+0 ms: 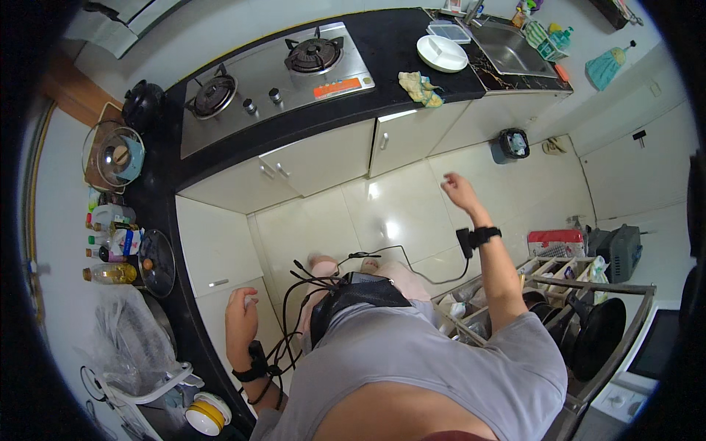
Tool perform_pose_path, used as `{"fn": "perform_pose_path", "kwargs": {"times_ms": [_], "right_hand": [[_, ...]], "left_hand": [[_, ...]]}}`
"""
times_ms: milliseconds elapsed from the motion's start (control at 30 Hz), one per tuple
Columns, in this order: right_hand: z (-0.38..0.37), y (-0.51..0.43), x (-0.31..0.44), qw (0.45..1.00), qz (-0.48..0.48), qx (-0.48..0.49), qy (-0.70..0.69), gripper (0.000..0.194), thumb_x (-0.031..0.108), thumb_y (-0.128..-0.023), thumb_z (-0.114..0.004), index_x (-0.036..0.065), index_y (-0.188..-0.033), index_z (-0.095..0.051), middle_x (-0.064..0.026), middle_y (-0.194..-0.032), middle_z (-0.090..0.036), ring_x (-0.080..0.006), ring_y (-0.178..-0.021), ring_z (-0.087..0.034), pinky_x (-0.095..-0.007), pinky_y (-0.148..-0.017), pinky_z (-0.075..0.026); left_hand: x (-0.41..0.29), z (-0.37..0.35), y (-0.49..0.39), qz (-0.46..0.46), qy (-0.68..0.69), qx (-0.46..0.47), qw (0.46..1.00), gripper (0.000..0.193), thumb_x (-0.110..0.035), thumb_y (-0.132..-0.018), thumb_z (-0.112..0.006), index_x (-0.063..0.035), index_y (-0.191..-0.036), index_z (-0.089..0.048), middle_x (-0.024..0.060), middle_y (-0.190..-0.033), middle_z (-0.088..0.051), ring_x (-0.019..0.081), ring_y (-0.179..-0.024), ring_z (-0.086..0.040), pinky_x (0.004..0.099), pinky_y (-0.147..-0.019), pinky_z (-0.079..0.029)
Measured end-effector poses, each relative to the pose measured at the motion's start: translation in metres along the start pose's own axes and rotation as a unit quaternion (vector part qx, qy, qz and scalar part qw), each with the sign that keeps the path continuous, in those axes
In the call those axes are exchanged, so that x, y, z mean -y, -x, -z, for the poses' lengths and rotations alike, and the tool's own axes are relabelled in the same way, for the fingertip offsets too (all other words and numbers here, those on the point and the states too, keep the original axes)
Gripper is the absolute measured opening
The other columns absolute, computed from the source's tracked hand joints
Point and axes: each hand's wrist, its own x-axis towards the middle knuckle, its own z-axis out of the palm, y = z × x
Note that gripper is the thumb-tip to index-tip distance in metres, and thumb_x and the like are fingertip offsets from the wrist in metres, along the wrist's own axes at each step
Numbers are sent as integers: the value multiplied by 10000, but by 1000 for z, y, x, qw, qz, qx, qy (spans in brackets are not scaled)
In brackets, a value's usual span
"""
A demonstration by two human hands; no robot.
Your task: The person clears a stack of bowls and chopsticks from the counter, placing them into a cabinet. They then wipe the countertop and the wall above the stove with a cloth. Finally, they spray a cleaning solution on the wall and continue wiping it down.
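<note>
My left hand [241, 321] is beside the white cabinet front under the left counter, its fingers loosely curled. A pale spot shows by its fingertips, and I cannot tell whether it holds anything. My right hand [461, 191] is stretched out over the tiled floor [309, 231], slightly blurred, fingers bent, with nothing seen in it. Both wrists wear black straps, the right one [484, 236] with a cable. In front is a black counter [380, 44] with a two-burner gas hob [265, 105], a yellow-green cloth [420, 89] and a white divided plate [442, 53].
A steel sink [515, 49] is at the far right, a small trash bin [513, 144] below. To the right stands a rack with pans [598, 336]. Along the left counter are oil bottles [110, 273], glass lids [156, 263] and a black pot [143, 105]. Black cables [289, 308] hang at my waist.
</note>
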Motion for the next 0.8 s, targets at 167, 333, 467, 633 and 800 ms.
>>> {"fn": "perform_pose_path", "kwargs": {"times_ms": [167,333,467,633,800], "right_hand": [[15,-117,36,989,119,-62,68,513,126,-767,-599,2,-1248,-469,-257,-1150,-530,-404,-992,-557,-431,-890,-452],[15,-243,56,969,147,-83,179,703,91,-749,-617,96,-1384,-315,-310,-1287,-386,-475,-1032,-513,-452,-914,-443],[2,-305,53,958,72,28,278,723,100,-772,-616,207,-1406,-286,-300,-1264,-395,-468,-1028,-532,-462,-885,-470],[1,-313,62,977,53,30,206,427,76,-752,-614,95,-1169,-518,-242,-1048,-537,-411,-899,-588,-457,-774,-505],[-16,-279,91,985,140,-6,101,337,94,-728,-641,70,-1054,-558,-197,-1008,-535,-392,-877,-582,-441,-746,-503]], "left_hand": [[-9,-1,-41,109,42,16,993,215,-3,-839,-432,5,-1020,-546,140,-995,-577,235,-803,-618,325,-737,-475],[-17,-10,-118,74,92,0,993,221,-52,-851,-422,-9,-1022,-556,37,-715,-527,136,-703,-562,256,-623,-430],[-35,-4,-192,47,46,1,998,227,-34,-857,-428,0,-1049,-545,56,-716,-522,153,-712,-563,273,-633,-436],[-68,9,-267,63,12,33,997,241,15,-842,-417,-4,-1046,-544,122,-985,-586,212,-805,-615,308,-724,-465],[-100,9,-316,79,42,46,995,236,18,-842,-421,2,-1044,-542,126,-985,-583,204,-805,-614,305,-715,-463]]}}
